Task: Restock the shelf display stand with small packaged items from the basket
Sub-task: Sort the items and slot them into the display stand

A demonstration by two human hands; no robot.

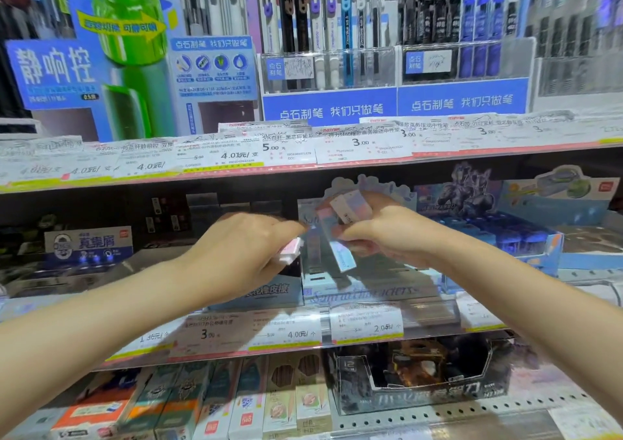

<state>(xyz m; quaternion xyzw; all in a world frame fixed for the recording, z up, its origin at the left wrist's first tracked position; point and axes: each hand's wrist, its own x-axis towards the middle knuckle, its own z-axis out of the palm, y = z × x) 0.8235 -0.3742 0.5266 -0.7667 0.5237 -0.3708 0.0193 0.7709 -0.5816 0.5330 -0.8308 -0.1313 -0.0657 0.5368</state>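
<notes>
**Two hands, several small erasers, one pale display box**

Two of my hands reach into the middle shelf, and I go from left to right. My left hand (242, 247) is curled, palm down, with a small pink-and-white packaged eraser (290, 250) tucked under its fingers; only one short end pokes out to the right, so its long axis seems to run roughly left to right, but most of it is hidden beneath my palm. How tightly my left fingers close on it I cannot tell, since they are seen from the back and blurred.

Between my hands a long pale-blue eraser (338, 252) hangs steeply tilted, its upper end up-left toward my fingertips and its lower end pointing down-right over the open display box (364, 293). Whether my left fingertips touch it is not clear.

My right hand (377, 234) is bunched around a clutch of erasers (350, 205); thumb and fingers are curled in, pinching them. A pink-and-lilac one juts up and left from the top of my fist, long axis slanting. The number in the bunch is hard to make out through motion blur.

The display box sits on the shelf behind the price tag strip (367, 325), its printed front smeared and only partly readable, its right part covered by my right wrist. No basket is in view.
</notes>
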